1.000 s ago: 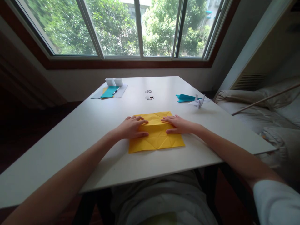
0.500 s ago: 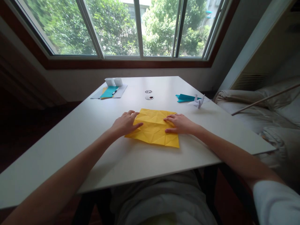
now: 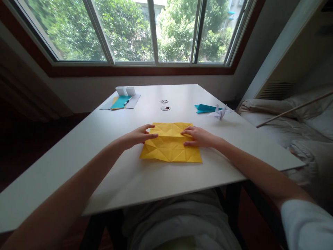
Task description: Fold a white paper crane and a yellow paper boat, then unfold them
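A sheet of yellow paper [image 3: 170, 149], marked with many crossing creases, lies unfolded on the white table in front of me. At its left edge is my left hand [image 3: 137, 135], with thumb and index finger apart over the paper and the other fingers partly hidden below. My right hand [image 3: 199, 137] rests on the right side of the sheet, fingers stretched out and thumb spread from them. Neither hand grips anything that I can see.
Two round stickers or discs [image 3: 165, 108] lie beyond the paper. At back left, white folded boxes [image 3: 125, 91] stand by teal paper [image 3: 120, 102] and a pen [image 3: 127, 101]. To the right are a teal paper plane [image 3: 205, 108] and a white paper crane [image 3: 220, 113].
The yellow sheet has turned slightly and its near edge now lies straighter toward me. My left hand has shifted a little, its fingers drawn closer together. My right hand has barely moved.
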The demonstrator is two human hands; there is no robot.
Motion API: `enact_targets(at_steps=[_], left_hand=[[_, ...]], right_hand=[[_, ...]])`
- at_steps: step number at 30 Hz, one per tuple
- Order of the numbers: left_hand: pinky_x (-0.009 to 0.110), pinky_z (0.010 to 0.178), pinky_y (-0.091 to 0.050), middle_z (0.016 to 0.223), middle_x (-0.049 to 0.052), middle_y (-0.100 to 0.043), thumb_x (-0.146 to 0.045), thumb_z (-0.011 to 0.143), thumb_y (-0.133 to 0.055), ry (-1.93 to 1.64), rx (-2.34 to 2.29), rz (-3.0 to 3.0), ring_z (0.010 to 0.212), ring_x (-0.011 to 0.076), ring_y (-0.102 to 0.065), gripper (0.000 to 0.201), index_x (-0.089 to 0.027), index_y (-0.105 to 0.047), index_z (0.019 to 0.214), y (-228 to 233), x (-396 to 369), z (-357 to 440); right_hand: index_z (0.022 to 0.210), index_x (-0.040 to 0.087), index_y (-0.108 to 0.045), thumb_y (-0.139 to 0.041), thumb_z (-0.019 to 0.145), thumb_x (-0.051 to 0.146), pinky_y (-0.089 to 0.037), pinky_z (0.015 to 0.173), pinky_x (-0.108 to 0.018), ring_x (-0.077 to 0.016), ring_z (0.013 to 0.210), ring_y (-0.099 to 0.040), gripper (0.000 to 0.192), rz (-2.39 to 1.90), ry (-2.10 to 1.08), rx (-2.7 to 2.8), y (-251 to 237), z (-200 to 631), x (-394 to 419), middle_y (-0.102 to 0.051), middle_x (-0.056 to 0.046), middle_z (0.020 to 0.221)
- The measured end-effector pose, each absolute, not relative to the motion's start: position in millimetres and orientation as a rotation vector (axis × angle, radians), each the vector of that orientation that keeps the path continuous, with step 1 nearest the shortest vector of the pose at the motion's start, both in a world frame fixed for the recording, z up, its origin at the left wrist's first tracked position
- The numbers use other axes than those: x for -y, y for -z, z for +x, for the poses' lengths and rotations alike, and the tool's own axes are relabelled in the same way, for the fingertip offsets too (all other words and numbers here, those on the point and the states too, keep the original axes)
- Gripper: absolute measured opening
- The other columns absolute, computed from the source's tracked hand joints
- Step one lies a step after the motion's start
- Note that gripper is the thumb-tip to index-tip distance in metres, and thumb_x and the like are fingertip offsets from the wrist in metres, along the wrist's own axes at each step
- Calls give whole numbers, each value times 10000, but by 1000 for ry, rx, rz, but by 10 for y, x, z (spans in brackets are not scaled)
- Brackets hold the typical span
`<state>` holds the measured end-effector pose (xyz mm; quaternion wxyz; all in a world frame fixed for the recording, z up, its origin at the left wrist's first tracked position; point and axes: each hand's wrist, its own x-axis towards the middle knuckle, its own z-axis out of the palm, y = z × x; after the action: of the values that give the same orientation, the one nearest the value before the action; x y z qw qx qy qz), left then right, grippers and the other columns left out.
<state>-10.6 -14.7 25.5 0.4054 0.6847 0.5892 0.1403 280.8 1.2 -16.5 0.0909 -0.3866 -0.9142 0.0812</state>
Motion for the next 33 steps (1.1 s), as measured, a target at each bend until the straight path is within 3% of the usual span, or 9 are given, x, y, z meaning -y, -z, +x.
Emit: enact_targets(at_steps=[5,9,14,16,18,21,24,26,33], left_hand=[[340,786,-522,1087,106,-606,-390,669,-689,-628,-1256,1392,949,233,-608,653,-202,-436,1240,-156,72,-126],[325,742,-543,978,103,-646,-255,563,-776,-678,-1197,1235,867,235,-634,478,-146,-608,997,-66,47,-93],[264,684,-543,924,99,-666,-167,517,-788,-935,-1140,1100,798,202,-646,404,-123,-656,896,-36,37,-43],[255,673,-540,903,93,-672,-152,525,-779,-1023,-1102,1062,780,191,-648,377,-121,-658,880,-43,29,-44],[253,653,-540,872,88,-675,-137,524,-774,-1087,-1100,1035,753,186,-650,358,-116,-657,861,-53,23,-49],[247,641,-539,856,85,-676,-124,523,-771,-1115,-1090,1029,736,179,-650,351,-113,-657,855,-58,23,-45],[236,632,-537,853,87,-677,-134,531,-771,-1103,-1083,1030,728,172,-650,344,-112,-660,857,-47,33,-27],[237,629,-537,858,90,-679,-141,533,-774,-1096,-1096,1013,731,176,-651,354,-113,-659,867,-37,45,-13],[289,649,-549,859,94,-680,-160,535,-783,-1121,-1112,984,725,197,-655,401,-119,-650,911,-39,58,-7]], right_hand=[[1209,209,-516,-479,766,585,-416,897,-404,-271,1066,-506,582,-1142,-262,2709,154,2801,-6,-519,-122,1214],[1218,223,-506,-494,763,571,-400,921,-400,-267,1094,-487,573,-1121,-294,2697,154,2788,8,-506,-116,1231],[1324,179,-376,-557,706,579,-252,1010,-522,-359,1265,-270,759,-1433,-211,2338,181,2801,-24,-394,-149,1349],[1357,182,-311,-549,723,562,-288,988,-530,-354,1242,-322,777,-1502,-409,2149,163,2819,-43,-425,-145,1328],[1362,216,-285,-544,750,521,-399,917,-485,-306,1136,-471,731,-1421,-778,1980,123,2835,-55,-544,-118,1208],[1263,219,-425,-608,738,432,-500,804,-383,-222,936,-602,595,-1185,-1202,1733,63,2835,-61,-644,-80,1010],[1017,182,-617,-697,669,341,-497,814,-325,-181,905,-601,391,-1081,-1260,1574,47,2810,-73,-637,-72,1016],[923,179,-657,-719,647,307,-497,801,-306,-167,878,-603,311,-1054,-1314,1457,63,2791,-85,-643,-65,1003],[858,187,-692,-725,647,256,-499,692,-250,-139,787,-609,225,-1039,-1526,1253,72,2770,-84,-673,-49,906]])
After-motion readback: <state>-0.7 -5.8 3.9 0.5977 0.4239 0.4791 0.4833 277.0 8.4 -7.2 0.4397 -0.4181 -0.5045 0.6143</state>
